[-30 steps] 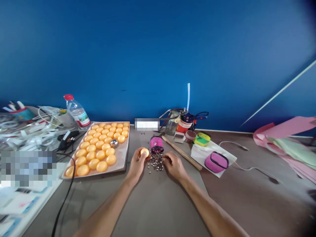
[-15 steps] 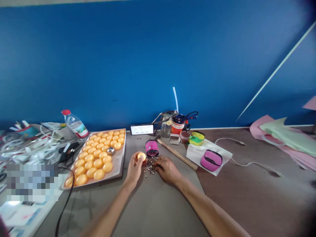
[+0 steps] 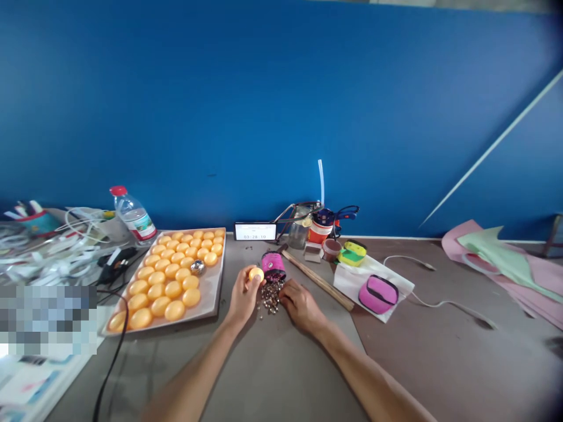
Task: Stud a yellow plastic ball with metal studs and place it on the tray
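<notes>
My left hand (image 3: 243, 298) is closed around an orange ball (image 3: 255, 274), which looks like a table tennis ball, thumb on its near side. A heap of small shiny stones (image 3: 271, 296) lies on the grey table, spilling from the mouth of a purple pouch (image 3: 273, 262) tipped on its side. At the heap's right edge my right hand (image 3: 302, 302) rests with its fingers curled together; anything pinched in the fingertips is hidden. To the left, a shallow white tray (image 3: 211, 287) holds rows of orange balls and one silver, stone-covered ball (image 3: 197, 267).
A wooden stick (image 3: 319, 280) lies right of the heap. Behind stand a phone (image 3: 255, 231) showing a timer, a glass jar (image 3: 298, 228) and an orange cup (image 3: 320, 227). Another purple pouch (image 3: 378, 294) sits on white paper. A bottle (image 3: 136, 217) and tangled cables are left.
The view has shifted slightly. My left hand still holds the orange ball, and my right hand stays at the right edge of the stones, its fingers shifted a little.
</notes>
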The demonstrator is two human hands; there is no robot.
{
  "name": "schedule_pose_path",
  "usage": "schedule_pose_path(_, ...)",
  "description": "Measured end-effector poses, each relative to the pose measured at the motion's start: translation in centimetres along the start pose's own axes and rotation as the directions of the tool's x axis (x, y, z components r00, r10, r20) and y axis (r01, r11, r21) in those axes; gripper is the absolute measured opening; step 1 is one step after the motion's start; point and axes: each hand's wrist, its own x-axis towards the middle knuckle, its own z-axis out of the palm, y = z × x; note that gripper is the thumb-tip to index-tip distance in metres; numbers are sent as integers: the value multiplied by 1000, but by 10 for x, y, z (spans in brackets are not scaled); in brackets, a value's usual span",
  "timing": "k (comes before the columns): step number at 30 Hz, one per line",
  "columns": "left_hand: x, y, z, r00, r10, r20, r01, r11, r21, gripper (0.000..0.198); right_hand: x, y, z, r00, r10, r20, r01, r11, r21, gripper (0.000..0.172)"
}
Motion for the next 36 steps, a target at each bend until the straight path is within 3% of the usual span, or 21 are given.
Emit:
schedule_pose_path(4,3,-6,0,999,-25,-35,23,996,-81,40,-3,3,2,998,-6,-63,8,1000,29,19)
schedule_pose_path(8,5,-11,2,999,-20,-33,16,996,-93,40,0,0,1,981,86,-173,-82,996,26,20)
schedule_pose_path(12,6,-16,2,1000,-10,-22,8,997,-80,39,14,-10,-2,966,160,-205,-148,986,73,17)
schedule_pose_path(15,7,-18,0,1000,-5,-31,3,998,-69,40,28,-16,1,958,200,-207,-149,960,237,17)
schedule_pose_path(20,3,-9,-5,999,29,-24,-28,999,27,34,35,-19,15,905,376,-196,-224,816,532,22)
schedule_pose_path(27,1,-4,-4,999,-36,32,38,997,-62,38,29,-16,10,923,364,-124,-202,732,651,13)
schedule_pose_path(36,0,-3,-10,999,14,45,-16,999,47,41,31,-21,13,917,392,-71,-215,638,740,9)
